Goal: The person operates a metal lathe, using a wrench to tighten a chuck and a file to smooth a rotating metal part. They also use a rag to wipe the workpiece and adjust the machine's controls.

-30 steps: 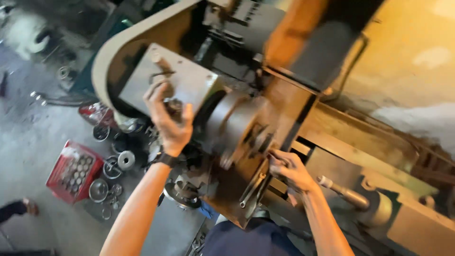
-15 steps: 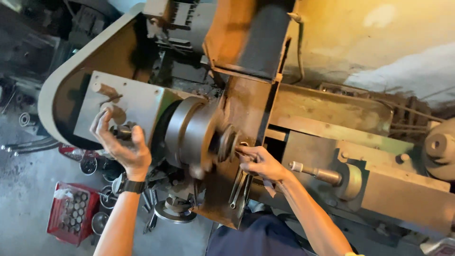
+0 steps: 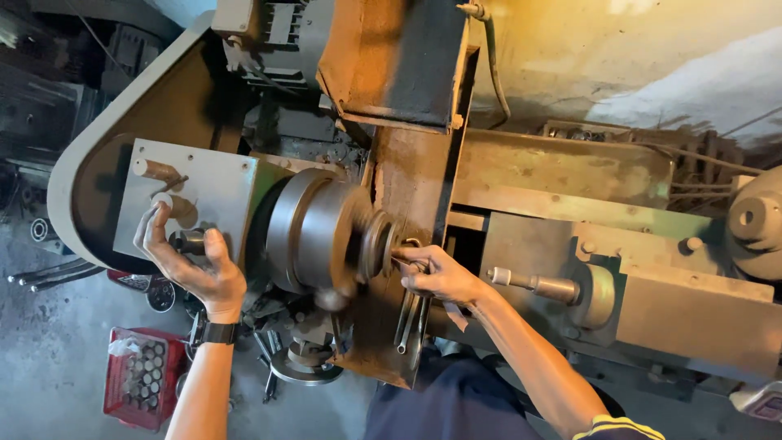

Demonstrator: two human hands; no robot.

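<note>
I look down on an old lathe. My left hand (image 3: 191, 259) wraps around a dark lever knob (image 3: 189, 241) on the grey headstock panel (image 3: 216, 183). My right hand (image 3: 436, 273) holds a thin metal tool against a ring-shaped workpiece (image 3: 379, 243) in the big steel chuck (image 3: 314, 232), which looks blurred from spinning. A black watch (image 3: 218, 332) sits on my left wrist.
A rusty guard plate (image 3: 407, 187) stands behind the chuck. A handle (image 3: 533, 283) and tailstock (image 3: 692, 305) lie to the right. On the floor at lower left sit a red crate of round parts (image 3: 138, 379), loose metal rings (image 3: 161, 295) and rods (image 3: 49, 269).
The view has swung so the lathe sits level. My left hand has settled lower on the lever knob. My right hand stays at the workpiece by the chuck.
</note>
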